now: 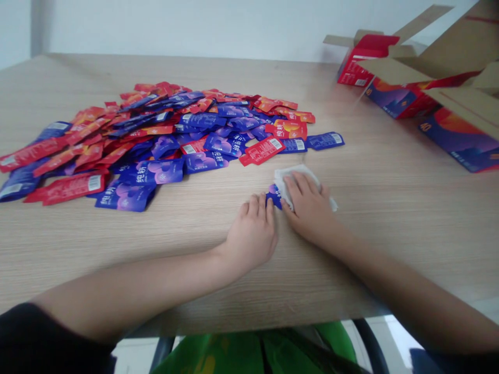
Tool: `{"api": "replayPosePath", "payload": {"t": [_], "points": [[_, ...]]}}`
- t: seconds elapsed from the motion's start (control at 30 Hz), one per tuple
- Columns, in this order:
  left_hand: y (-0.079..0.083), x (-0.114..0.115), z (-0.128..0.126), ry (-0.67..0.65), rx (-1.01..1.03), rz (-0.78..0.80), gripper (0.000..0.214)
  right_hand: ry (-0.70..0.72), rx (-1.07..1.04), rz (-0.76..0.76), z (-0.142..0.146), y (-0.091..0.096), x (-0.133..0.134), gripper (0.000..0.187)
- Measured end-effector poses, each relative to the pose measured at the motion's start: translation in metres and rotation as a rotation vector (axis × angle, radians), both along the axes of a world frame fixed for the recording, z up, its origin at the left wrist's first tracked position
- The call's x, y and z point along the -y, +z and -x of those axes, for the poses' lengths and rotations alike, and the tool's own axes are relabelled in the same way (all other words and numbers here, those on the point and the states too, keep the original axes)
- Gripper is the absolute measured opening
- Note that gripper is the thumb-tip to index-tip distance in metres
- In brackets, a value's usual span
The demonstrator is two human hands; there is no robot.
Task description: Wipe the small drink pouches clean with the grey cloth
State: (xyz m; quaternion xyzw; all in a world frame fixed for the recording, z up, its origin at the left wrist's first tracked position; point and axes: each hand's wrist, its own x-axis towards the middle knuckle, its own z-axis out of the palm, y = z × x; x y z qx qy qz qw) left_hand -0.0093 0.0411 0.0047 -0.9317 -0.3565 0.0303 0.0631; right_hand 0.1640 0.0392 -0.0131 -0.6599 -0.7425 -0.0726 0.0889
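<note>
A blue sachet (273, 197) with pink shapes lies flat on the table, partly covered. Its near-left end is held under the fingertips of my left hand (255, 226), which are pressed together. My right hand (310, 205) presses a folded white cloth (298, 173) down over the rest of the sachet, fingers bent on the cloth. The cloth could also be a tissue; its material is hard to tell. Beyond my hands spreads a heap of red and blue sachets (202, 120), overlapping in many directions. A blue sachet (325, 141) sticks out at the heap's right end.
At the far right stand opened cardboard boxes: a small red one (362, 57) and larger blue-and-red ones (460, 137), their flaps spread outward. The wood-grain table (390, 218) meets a white wall (234, 26) behind. Green fabric (234, 356) shows below the table's near edge.
</note>
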Motion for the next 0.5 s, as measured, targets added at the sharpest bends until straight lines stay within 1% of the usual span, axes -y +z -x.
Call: {"api": "replayPosePath", "payload": {"t": [0.03, 0.07, 0.1, 0.13, 0.2, 0.3, 0.37, 0.43, 0.5], "points": [[0.001, 0.000, 0.000, -0.005, -0.003, 0.008, 0.060, 0.093, 0.008, 0.023, 0.007, 0.001, 0.002, 0.054], [0.001, -0.001, 0.000, -0.009, -0.005, 0.014, 0.058, 0.150, 0.009, 0.039, 0.012, 0.002, 0.003, 0.054], [0.002, -0.001, 0.000, -0.012, -0.006, 0.018, 0.057, 0.189, 0.011, 0.057, 0.014, 0.004, 0.004, 0.054], [0.002, -0.001, 0.000, -0.012, -0.006, 0.020, 0.057, 0.195, 0.012, 0.070, 0.014, 0.005, 0.005, 0.054], [0.002, -0.001, 0.000, -0.006, -0.010, 0.023, 0.060, 0.121, 0.006, 0.078, 0.004, 0.006, 0.004, 0.055], [0.001, -0.001, -0.001, 0.004, -0.027, 0.023, 0.063, -0.053, -0.015, 0.060, -0.015, 0.005, -0.001, 0.057], [0.001, 0.000, -0.001, 0.005, -0.039, 0.021, 0.064, -0.117, -0.018, 0.049, -0.020, 0.004, -0.002, 0.057], [0.001, 0.000, -0.001, 0.003, -0.042, 0.018, 0.064, -0.105, 0.001, 0.043, -0.014, 0.003, -0.001, 0.057], [0.001, 0.000, -0.001, -0.004, -0.033, 0.011, 0.062, -0.020, 0.023, 0.043, -0.001, 0.003, 0.002, 0.057]]}}
